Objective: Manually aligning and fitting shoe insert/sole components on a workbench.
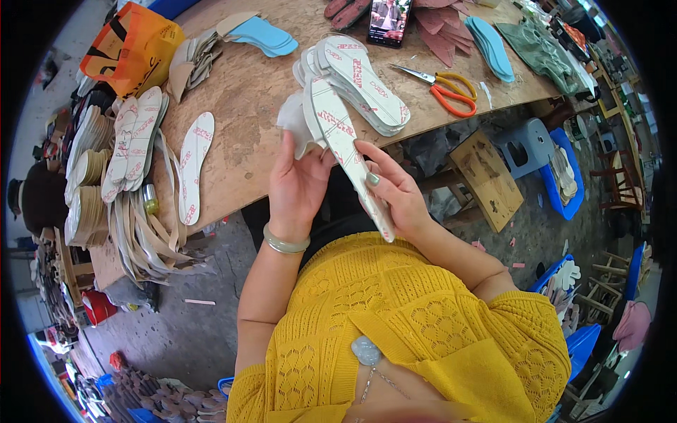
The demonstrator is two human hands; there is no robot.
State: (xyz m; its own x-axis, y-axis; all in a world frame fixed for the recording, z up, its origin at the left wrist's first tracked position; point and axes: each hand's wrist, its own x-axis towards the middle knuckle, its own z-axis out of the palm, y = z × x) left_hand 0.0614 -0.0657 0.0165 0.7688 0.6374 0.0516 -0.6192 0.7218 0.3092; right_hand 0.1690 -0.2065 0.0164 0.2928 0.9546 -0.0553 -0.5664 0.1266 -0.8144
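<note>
In the head view, just off centre toward 12 o'clock, the right hand (396,192) pinches a printed white insole (341,135); the left hand (300,185) pinches a whitish sheet (297,121) at its 10 o'clock. Scissors (433,79) lie at its 2 o'clock.

Seen from my remote post: orange bag (141,49) at far left corner of worktable (243,92); phone (388,21), screen lit, beside dark red pieces (438,34). I spot scissors (431,78), orange and yellow handles, blades pointing left; crumpled green cloth (539,55) toward right end. Off table's right, I make out wooden stool (488,180), blue-grey plastic stool (523,149) just beside, blue tray (569,209), wooden chair (624,178) farther right.
</note>
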